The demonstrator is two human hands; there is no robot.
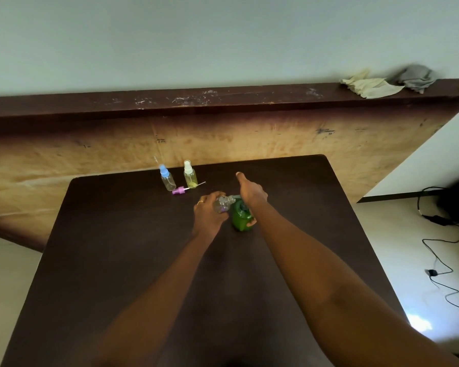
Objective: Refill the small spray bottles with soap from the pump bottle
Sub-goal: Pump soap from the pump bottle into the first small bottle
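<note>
Head view.

1. Your left hand (208, 211) is over the middle of the dark counter (117, 260). Its grip is clamped on the uncapped spray bottle (223, 203): the fingers curl round the clear body. A ring (200, 202) shows on one finger.
2. The uncapped spray bottle is tilted, with its open neck pointing right toward the spout of the pump bottle (241, 219). Whether the neck touches the spout cannot be told.
3. The pump bottle is green and stands upright on the counter, just right of your left hand.
4. Your right hand (251, 191) lies on top of the pump head. Its grip is apart: the fingers reach straight forward, past the pump, and close on nothing.
5. The blue-capped spray bottle (167, 179) stands upright near the far edge of the counter and looks clear inside.
6. The white-capped spray bottle (190, 176) stands upright just right of it, with yellow-green liquid at the bottom.
7. The purple spray head (179, 191) lies on its side in front of these two bottles; its thin tube points right, along the foot of the white-capped one.
8. A wooden panel (249, 139) rises behind the counter. Its top ledge (170, 102) carries crumpled cloths (371, 86) at the right end.
9. Cables (440, 260) trail over the pale floor (408, 234) to the right.
</note>
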